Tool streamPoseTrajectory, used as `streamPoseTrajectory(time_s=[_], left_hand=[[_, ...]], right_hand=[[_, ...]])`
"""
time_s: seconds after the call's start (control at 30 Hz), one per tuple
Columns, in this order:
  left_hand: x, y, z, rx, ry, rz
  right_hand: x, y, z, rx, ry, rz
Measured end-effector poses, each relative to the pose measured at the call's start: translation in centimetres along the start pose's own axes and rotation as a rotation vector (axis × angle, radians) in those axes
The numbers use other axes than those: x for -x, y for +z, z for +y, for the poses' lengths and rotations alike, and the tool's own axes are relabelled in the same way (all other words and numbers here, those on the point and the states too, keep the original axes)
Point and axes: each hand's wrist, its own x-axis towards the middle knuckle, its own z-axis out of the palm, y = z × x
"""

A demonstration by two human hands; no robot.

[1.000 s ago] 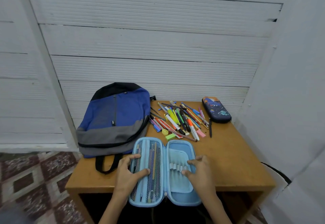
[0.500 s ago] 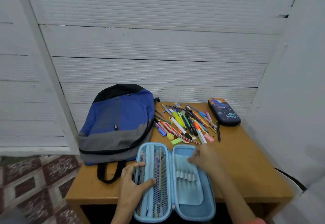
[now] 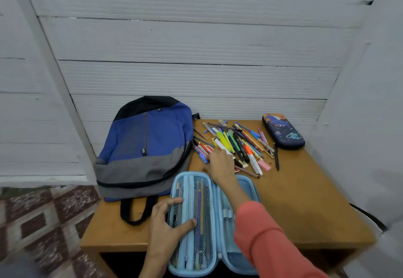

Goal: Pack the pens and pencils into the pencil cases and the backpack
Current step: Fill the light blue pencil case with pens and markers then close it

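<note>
- Step in hand: picking a pen from the pile (image 3: 237, 144) just beyond the open pencil case (image 3: 196, 273).
- The right hand (image 3: 219, 165) rests on the pile's near edge; its grip cannot be told.
- The left hand (image 3: 168, 227), grip wide, presses the case's mesh.
- Next: pinch one pen and slot it into the case.
</note>
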Motion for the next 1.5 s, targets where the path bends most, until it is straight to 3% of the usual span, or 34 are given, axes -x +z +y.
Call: streamPoseTrajectory(time_s=[0.23, 0.47, 0.57, 0.67, 0.87, 1.3, 1.5], left_hand=[[0.2, 0.1, -0.1, 0.003, -0.001, 0.023], [0.1, 0.2, -0.5, -0.005, -0.001, 0.05], [0.0, 0.3, -0.3, -0.007, -0.016, 0.046], [0.0, 0.2, -0.3, -0.01, -0.036, 0.038], [0.1, 0.2, -0.5, -0.01, -0.056, 0.032], [0.1, 0.1, -0.6, 0.004, -0.052, 0.026], [0.2, 0.1, -0.3, 0.014, -0.057, 0.021]], right_hand=[[0.2, 0.1, 0.6, -0.136, 0.069, 0.016], [1.0, -4.0, 2.7, -1.148, 0.165, 0.211], [1.3, -6.4, 4.4, -1.405, 0.15, 0.245], [1.6, -7.2, 6.2, -1.436, 0.152, 0.226], [2.6, -5.1, 8.8, -1.313, 0.217, 0.02], [3.5, -3.1, 6.7, -1.309, 0.204, -0.235], [3.9, -3.3, 6.4, -1.185, 0.178, -0.4]])
